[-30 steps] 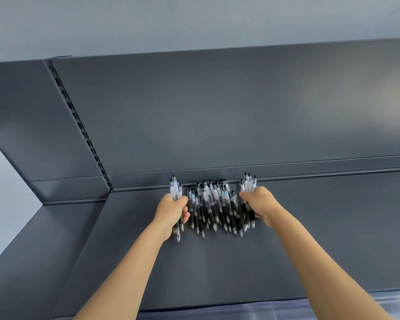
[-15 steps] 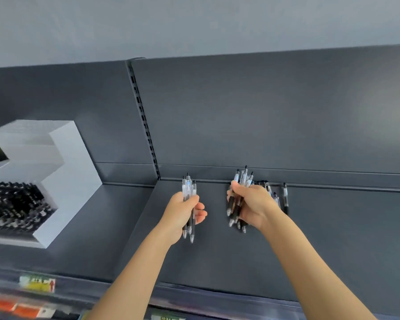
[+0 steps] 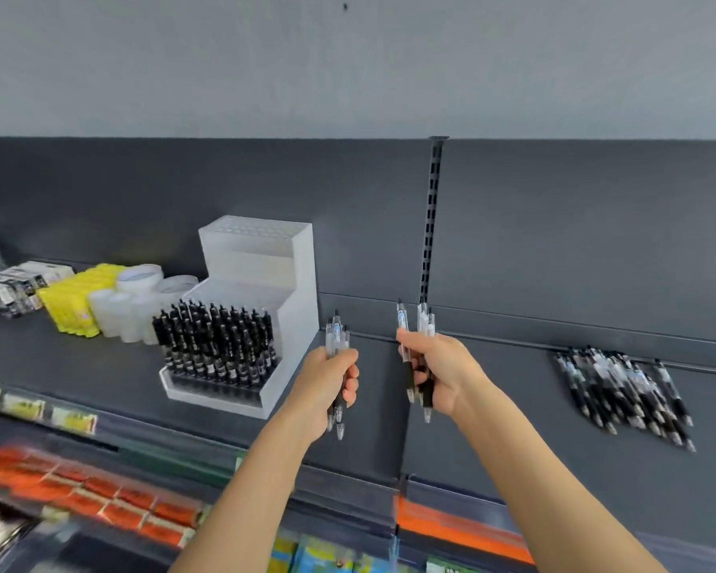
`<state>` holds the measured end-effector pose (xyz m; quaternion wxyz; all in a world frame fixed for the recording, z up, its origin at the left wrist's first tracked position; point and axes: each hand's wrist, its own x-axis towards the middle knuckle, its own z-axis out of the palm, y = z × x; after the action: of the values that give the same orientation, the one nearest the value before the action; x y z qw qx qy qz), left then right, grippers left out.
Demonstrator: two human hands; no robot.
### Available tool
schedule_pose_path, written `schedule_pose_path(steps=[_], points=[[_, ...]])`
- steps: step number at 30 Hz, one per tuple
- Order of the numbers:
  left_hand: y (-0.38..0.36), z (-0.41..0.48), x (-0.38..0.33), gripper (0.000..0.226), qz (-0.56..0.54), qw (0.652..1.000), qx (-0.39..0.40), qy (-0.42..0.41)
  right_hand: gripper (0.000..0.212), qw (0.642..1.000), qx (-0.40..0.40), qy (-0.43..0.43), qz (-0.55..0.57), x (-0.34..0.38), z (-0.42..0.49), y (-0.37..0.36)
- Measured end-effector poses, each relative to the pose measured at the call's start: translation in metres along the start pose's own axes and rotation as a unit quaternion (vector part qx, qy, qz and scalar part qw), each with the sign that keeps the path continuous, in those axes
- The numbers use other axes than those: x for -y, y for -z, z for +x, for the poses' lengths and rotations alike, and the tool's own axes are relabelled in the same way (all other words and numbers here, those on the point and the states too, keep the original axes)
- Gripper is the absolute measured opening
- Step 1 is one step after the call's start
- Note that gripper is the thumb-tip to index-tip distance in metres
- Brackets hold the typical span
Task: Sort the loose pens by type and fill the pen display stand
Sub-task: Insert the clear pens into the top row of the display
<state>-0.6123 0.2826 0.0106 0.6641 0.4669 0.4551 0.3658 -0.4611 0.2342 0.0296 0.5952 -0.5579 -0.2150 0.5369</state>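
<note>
The left hand (image 3: 327, 386) is curled round a left bundle of pens (image 3: 336, 332), clear barrels up and tips down; the right hand (image 3: 439, 366) grasps a right bundle of pens (image 3: 424, 320) the same way, the two hands near each other but apart. Both hang over a bare stretch of the dark shelf (image 3: 513, 440), in front of the slotted upright (image 3: 430, 225) in the back panel. Just left of the left hand stands the white pen display stand (image 3: 294, 320), its right wall towards the hands and its lowest tier packed with upright black pens (image 3: 220, 345). Well to the right, the loose pens (image 3: 621, 386) lie fanned against the shelf's rear ledge. Yellow packs (image 3: 75, 295) and white rolls (image 3: 137, 299) crowd the stand's far side.
</note>
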Motion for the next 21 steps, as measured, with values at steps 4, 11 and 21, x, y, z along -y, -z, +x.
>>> schedule_pose_path(steps=[4, 11, 21], points=[[0.061, -0.011, -0.016, 0.022, -0.005, 1.0, 0.009, -0.009, 0.012, 1.0, 0.018, 0.025, 0.003, -0.011, -0.008, -0.067], [0.126, -0.007, -0.047, 0.021, 0.031, 0.996, -0.011, -0.088, 0.013, 0.996, 0.033, 0.082, -0.03, -0.017, -0.005, -0.146], [0.184, 0.052, -0.098, 0.018, 0.248, 0.929, -0.108, -0.254, 0.027, 0.976, 0.032, 0.197, -0.081, 0.023, 0.051, -0.219]])
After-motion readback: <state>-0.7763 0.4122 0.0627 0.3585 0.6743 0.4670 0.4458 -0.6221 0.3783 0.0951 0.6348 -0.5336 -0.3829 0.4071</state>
